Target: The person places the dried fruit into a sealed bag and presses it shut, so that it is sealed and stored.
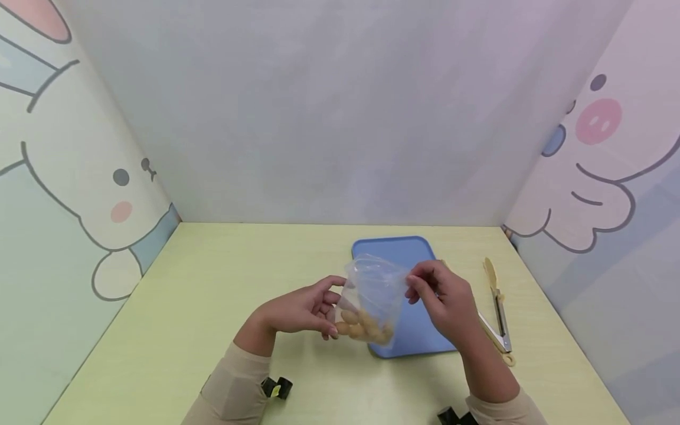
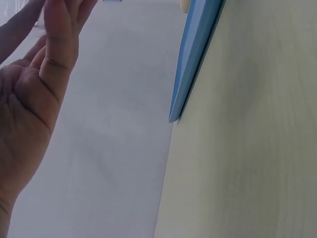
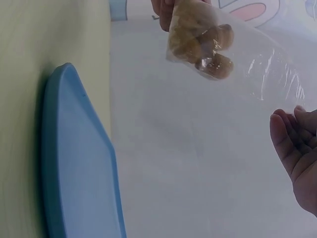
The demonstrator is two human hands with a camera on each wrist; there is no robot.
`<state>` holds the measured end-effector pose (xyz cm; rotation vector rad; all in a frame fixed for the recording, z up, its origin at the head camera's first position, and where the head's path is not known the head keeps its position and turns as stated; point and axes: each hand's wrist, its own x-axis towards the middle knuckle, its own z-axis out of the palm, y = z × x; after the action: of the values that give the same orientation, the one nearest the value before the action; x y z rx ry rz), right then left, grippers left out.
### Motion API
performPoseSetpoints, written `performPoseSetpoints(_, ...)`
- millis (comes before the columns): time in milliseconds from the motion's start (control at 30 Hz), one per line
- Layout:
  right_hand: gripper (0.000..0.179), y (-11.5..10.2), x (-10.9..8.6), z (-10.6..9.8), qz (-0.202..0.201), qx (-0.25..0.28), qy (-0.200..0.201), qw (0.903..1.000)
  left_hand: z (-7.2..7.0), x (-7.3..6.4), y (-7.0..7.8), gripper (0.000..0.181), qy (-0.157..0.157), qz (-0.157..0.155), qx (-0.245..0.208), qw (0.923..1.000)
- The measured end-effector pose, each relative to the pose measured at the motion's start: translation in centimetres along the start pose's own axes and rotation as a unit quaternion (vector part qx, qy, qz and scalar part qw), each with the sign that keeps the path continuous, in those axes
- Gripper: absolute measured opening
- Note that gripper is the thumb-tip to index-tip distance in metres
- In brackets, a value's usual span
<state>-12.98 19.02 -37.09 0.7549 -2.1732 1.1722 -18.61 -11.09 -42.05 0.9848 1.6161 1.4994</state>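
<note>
A clear plastic bag (image 1: 376, 277) hangs tilted between my hands, above the front left part of a blue tray (image 1: 419, 330). Several tan, rounded lumps (image 1: 366, 327), shaped somewhat like peanuts in the shell, lie gathered at its bottom. My left hand (image 1: 305, 308) holds the bag by its lower left side, thumb near the lumps. At the upper right edge, my right hand (image 1: 445, 298) pinches the plastic between thumb and fingers. The right wrist view shows the bag (image 3: 262, 74) stretched between both hands. In the left wrist view, my left hand (image 2: 37, 84) hides most of the bag.
Metal tongs (image 1: 500, 316) with cream-coloured tips lie on the table (image 1: 212, 283) right of the tray, partly behind my right forearm. A grey wall (image 1: 329, 118) closes off the back, and walls with cartoon animals stand at both sides.
</note>
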Motion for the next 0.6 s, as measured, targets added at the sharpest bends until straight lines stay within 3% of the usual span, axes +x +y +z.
performPoseSetpoints(200,0.021,0.2,0.0,-0.6,-0.001,-0.024,0.008,0.9997,-0.2,-0.2,0.2,0.077,-0.026,0.014,0.005,0.9996)
performPoseSetpoints(600,0.023,0.5,0.2,-1.3,-0.011,-0.033,0.008,0.9994,-0.2,-0.3,0.7,0.074,-0.036,-0.017,0.04,0.9984)
